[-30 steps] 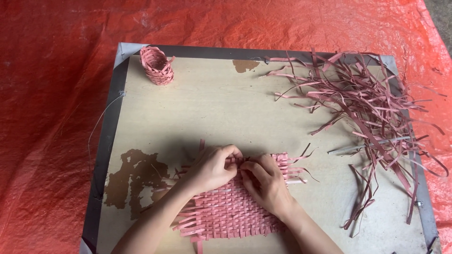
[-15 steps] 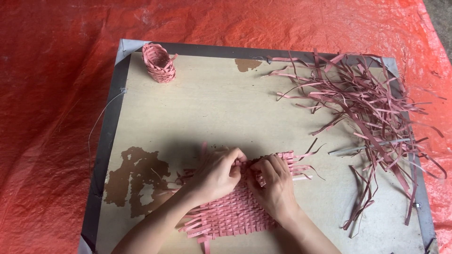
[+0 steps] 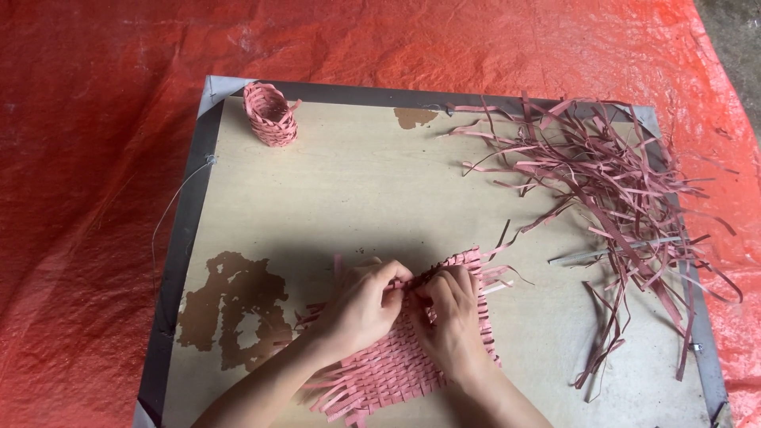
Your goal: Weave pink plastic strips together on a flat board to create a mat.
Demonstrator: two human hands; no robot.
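Both hands pinch one strip at the far edge of the mat.
Your left hand (image 3: pixel 361 305) and right hand (image 3: pixel 452 309) grip closed on a strip of the woven mat (image 3: pixel 396 364); a hard pull may tear it or loosen the weave.

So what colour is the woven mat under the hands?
Pink, the woven mat; the head view shows it best.

Pink woven mat (image 3: pixel 396 368), pink strips (image 3: pixel 610 182), red tarp (image 3: pixel 95 158)

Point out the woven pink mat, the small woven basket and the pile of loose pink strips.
woven pink mat (image 3: pixel 388 372): head view, on the bare weave below the hands.
small woven basket (image 3: pixel 271 116): head view, on its side wall.
pile of loose pink strips (image 3: pixel 618 190): head view, on the thick middle of the heap.
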